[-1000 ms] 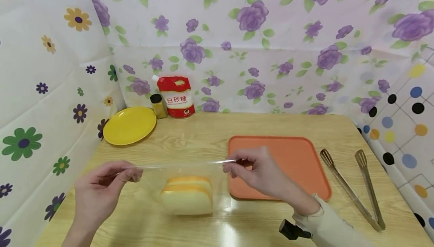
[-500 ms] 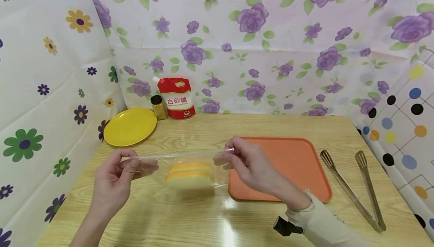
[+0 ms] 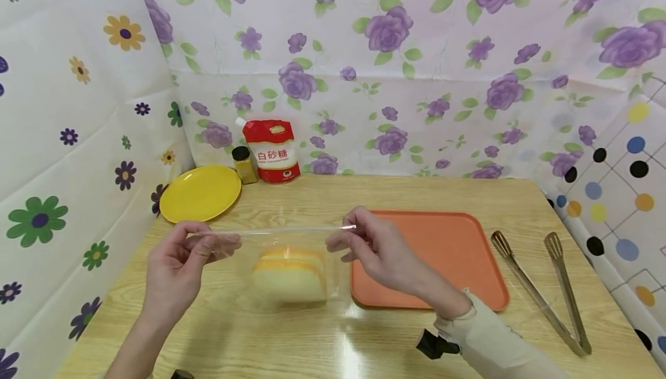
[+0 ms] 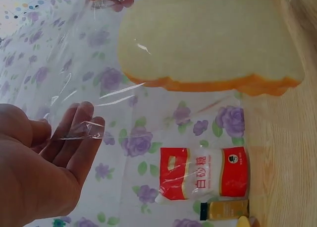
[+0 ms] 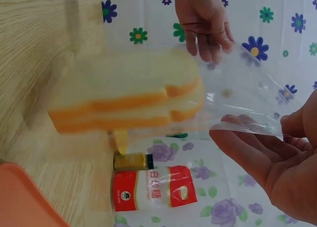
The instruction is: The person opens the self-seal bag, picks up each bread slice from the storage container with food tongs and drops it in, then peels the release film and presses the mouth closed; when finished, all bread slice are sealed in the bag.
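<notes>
A clear plastic bag [image 3: 333,275] hangs between my two hands, its top edge stretched nearly level. Inside it, low down, stand two slices of bread [image 3: 288,281] with orange crust, upright one behind the other. My left hand [image 3: 179,263] pinches the left top corner between thumb and fingers. The opposite corner is pinched by my right hand [image 3: 382,252], which overlaps the orange tray in the head view. From the left wrist, the bread [image 4: 208,38] shows large through the film, and the left fingers [image 4: 81,142] lie behind the plastic.
An orange tray [image 3: 442,257] lies on the wooden table [image 3: 291,350] at right, with metal tongs [image 3: 541,298] beyond it. At the back left stand a yellow plate [image 3: 200,194], a black-capped jar [image 3: 244,165] and a red-and-white sugar pouch [image 3: 273,151] near the flowered cloth wall.
Both hands have risen a little with the bag and bread, away from my body. The left hand has also shifted right, closer to the right hand, while both keep their hold.
</notes>
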`<state>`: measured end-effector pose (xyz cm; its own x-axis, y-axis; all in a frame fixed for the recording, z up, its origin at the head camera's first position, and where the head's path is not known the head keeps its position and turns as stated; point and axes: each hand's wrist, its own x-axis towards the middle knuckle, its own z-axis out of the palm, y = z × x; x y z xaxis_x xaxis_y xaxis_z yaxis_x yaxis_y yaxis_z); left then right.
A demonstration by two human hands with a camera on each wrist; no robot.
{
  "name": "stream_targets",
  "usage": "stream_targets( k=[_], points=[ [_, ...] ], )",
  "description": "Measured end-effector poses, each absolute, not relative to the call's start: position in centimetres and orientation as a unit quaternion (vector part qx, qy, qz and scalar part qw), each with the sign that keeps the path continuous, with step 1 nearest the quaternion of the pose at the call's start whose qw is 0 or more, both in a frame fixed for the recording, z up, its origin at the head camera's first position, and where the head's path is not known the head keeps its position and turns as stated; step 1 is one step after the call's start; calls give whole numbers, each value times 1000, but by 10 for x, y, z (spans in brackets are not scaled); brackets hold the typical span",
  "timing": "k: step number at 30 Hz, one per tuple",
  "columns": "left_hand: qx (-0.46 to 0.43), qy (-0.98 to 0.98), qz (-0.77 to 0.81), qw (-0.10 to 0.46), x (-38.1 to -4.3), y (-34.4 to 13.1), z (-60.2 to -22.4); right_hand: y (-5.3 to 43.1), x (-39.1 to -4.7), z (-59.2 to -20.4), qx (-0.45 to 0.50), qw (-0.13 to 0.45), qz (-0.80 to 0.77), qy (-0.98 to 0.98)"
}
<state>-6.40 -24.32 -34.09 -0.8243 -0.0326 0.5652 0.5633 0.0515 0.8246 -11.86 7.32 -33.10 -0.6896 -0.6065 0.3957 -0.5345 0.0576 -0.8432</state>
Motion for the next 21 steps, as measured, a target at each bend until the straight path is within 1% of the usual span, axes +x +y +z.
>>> stream_targets(
  k=[4, 7, 11, 14, 17, 21],
  points=[
    [-179, -690, -659, 240, -64, -245, -341, 70, -120, -333, -392, 26, -562, 728],
    [-185, -691, -655, 244, -66, -248, -342, 68, -121, -334, -400, 19, -563, 723],
    [-160, -729, -619, 245, -81, -253, -349, 63, -132, -342, -404, -8, -553, 729],
    [-118, -757, -602, 225, -101, -257, -359, 59, -149, -356, -377, -5, -543, 751],
    [-89, -776, -596, 186, -126, -260, -371, 56, -172, -374, -344, 1, -534, 773],
    [-63, -815, -557, 148, -160, -262, -382, 54, -205, -394, -325, -33, -503, 800]
  ],
)
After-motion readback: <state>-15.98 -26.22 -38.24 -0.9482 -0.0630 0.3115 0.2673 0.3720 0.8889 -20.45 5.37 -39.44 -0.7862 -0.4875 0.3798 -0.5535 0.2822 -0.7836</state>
